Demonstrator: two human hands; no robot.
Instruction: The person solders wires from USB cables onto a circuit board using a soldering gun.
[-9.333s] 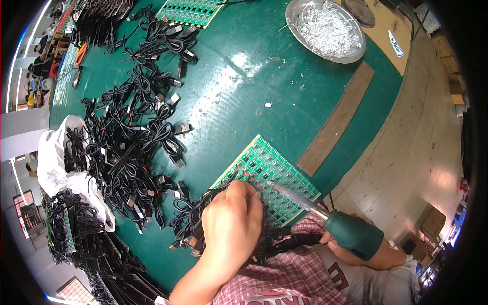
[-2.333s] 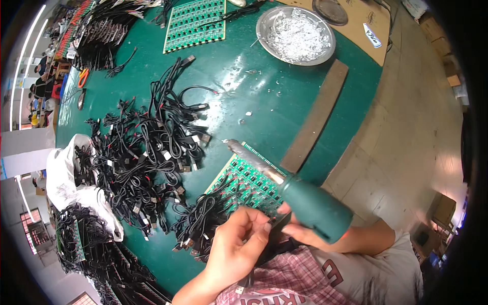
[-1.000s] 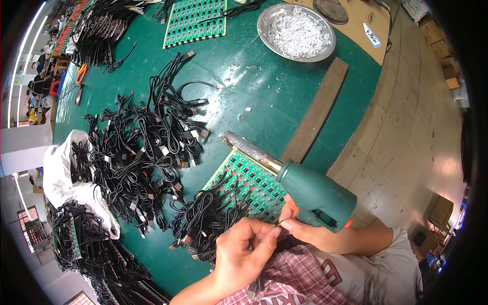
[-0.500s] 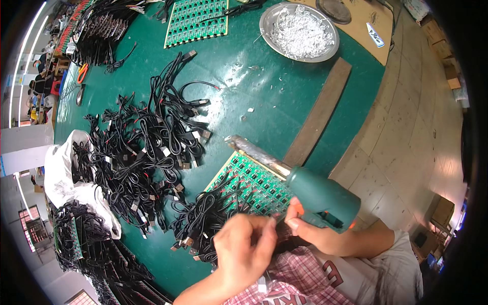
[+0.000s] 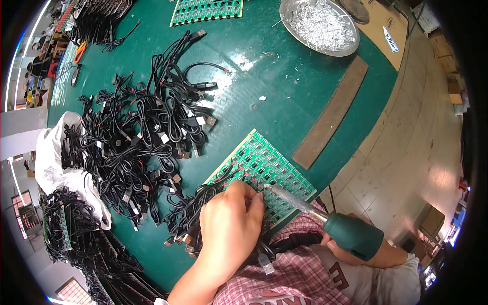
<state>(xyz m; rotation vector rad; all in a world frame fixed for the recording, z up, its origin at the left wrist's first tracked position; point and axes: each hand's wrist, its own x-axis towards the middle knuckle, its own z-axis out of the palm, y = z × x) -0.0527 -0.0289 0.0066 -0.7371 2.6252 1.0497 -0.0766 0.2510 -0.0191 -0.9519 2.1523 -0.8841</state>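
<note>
My left hand (image 5: 231, 216) is closed in a pinch on a black USB cable over the lower left part of a green circuit board panel (image 5: 282, 165). The cable's metal plug (image 5: 266, 263) hangs below the hand; the pinched end is mostly hidden by my fingers. My right hand (image 5: 331, 245) grips a soldering iron (image 5: 356, 236) by its thick green handle. The iron's silvery tip reaches the panel just right of my left fingertips; whether it touches cannot be told. Black cables (image 5: 203, 195) with red wire ends lie along the panel's left side.
A large heap of black USB cables (image 5: 147, 132) covers the left of the green table. Behind the panel lie a brown strip (image 5: 333, 112), a metal bowl (image 5: 351, 48) of silvery scraps and another circuit panel (image 5: 206, 19). Orange-handled scissors (image 5: 80, 52) lie far left.
The soldering iron has swung down and right, its tip now over the panel beside my left fingers. My left hand has moved up onto the panel. The whole view has shifted slightly.
</note>
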